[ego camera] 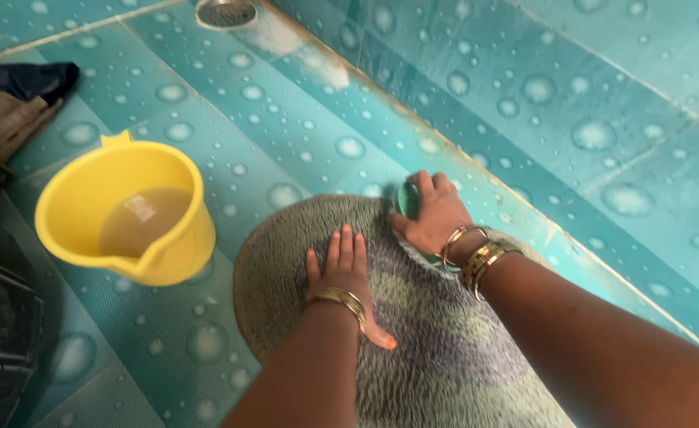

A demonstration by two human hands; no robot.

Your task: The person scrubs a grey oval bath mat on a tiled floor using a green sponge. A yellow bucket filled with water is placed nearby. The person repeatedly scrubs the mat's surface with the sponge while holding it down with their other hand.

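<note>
Mat (429, 349): shaggy grey-green round mat with a purple band, lying flat on the tiled floor under both hands; its far edge reaches up to the right hand's grasp, close to the foot of the wall.
Floor (286, 119): teal tiles printed with water drops, spreading outward from the mat on the left and far sides of the hands.
Wall (603, 103): matching teal tiles, rising just beyond the right hand's knuckles.
Jug (127, 210): yellow plastic, upright, holding murky water; stands well to the left of the left hand, just beside the mat's left edge.
Cloth heap (9, 111): dark and brown fabric on the floor, far left of both hands, beyond the jug.
Drain (225, 12): round metal grate at the floor's far edge, well beyond the hands.
Right hand (437, 218): fingers curled around a small teal object, pressed to the mat's far edge; bangles on the wrist.
Left hand (345, 273): palm down, fingers spread flat on the pile, holding nothing; just left of the right hand; bangle on the wrist.
Teal object (407, 200): mostly hidden inside the right hand's grasp; its kind cannot be told.
</note>
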